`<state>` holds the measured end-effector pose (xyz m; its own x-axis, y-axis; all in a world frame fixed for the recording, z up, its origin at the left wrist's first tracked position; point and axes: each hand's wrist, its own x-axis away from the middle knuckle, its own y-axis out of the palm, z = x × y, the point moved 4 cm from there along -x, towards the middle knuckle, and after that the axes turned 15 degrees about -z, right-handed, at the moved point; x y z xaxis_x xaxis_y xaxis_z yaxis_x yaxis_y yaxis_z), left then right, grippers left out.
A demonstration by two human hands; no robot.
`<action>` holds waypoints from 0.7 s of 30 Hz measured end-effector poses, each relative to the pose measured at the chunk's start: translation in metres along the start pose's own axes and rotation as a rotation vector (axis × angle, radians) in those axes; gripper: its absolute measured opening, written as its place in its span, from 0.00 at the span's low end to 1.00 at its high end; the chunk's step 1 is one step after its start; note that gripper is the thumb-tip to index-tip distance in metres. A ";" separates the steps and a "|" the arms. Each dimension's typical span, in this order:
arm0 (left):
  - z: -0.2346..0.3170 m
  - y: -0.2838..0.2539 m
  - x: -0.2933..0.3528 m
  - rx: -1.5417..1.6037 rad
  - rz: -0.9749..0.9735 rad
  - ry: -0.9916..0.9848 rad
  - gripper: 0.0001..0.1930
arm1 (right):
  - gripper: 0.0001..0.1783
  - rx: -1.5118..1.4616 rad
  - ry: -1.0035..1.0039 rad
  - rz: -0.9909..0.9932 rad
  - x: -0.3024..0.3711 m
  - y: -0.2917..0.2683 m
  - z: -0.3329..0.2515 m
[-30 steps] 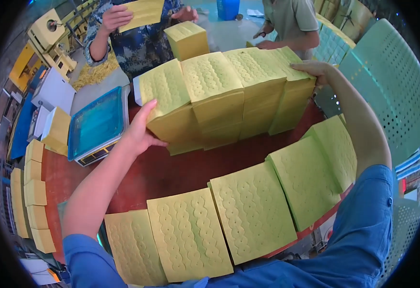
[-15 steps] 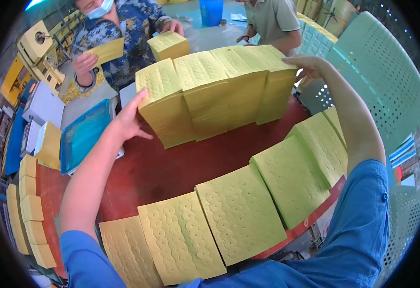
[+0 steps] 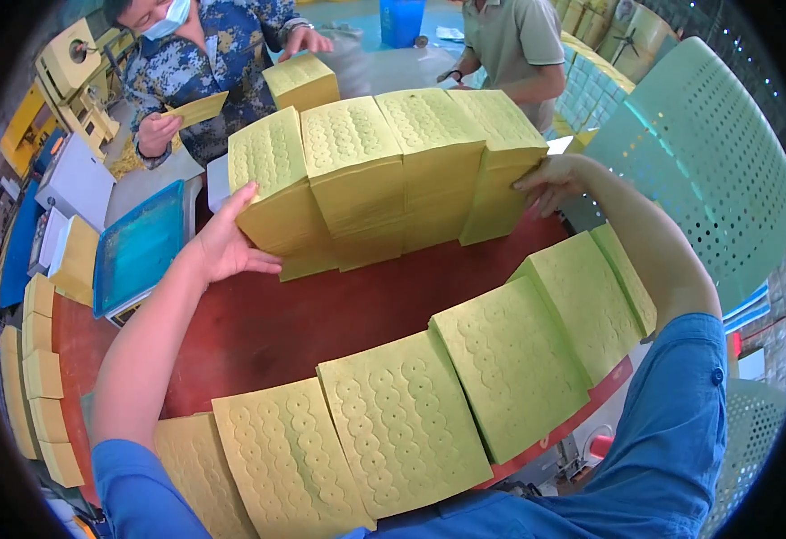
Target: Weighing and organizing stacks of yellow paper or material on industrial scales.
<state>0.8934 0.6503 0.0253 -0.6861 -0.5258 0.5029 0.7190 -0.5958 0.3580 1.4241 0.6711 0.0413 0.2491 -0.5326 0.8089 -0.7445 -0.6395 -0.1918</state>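
A long row of upright yellow paper stacks (image 3: 353, 211) with embossed wavy tops stands on the red table (image 3: 258, 332) in front of me. My left hand (image 3: 224, 241) grips its left end, thumb at the upper edge and fingers low on the near face. At the opposite end my right hand (image 3: 555, 182) presses against the side with bent fingers. Between my arms and body, several more yellow stacks (image 3: 402, 418) lie fanned along the near table edge, rows of small holes and wavy lines on their tops.
Beside my left forearm are a blue tray (image 3: 146, 247) and smaller yellow stacks (image 3: 44, 373). Across the table a masked person (image 3: 213, 67) holds a yellow sheet near a yellow block (image 3: 301, 83). Another person (image 3: 519, 45) stands farther right. A green perforated chair back (image 3: 703, 153) borders the right side.
My right hand has slid from the row's top corner down its end face. The whole view has shifted somewhat. The masked person's hand above the yellow block has moved left.
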 end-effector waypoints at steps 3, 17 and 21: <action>0.001 0.003 -0.002 0.033 0.019 0.107 0.44 | 0.35 -0.101 -0.055 -0.135 -0.011 0.003 0.003; -0.003 -0.030 -0.053 0.053 0.146 0.226 0.41 | 0.27 -0.183 -0.268 0.144 -0.086 -0.031 -0.006; 0.001 -0.036 -0.059 0.030 0.177 0.250 0.44 | 0.27 -0.151 -0.250 0.115 -0.079 -0.036 -0.006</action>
<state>0.9081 0.7029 -0.0167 -0.5532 -0.7552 0.3518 0.8303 -0.4653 0.3068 1.4274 0.7393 -0.0119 0.2890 -0.7285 0.6211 -0.8553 -0.4879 -0.1742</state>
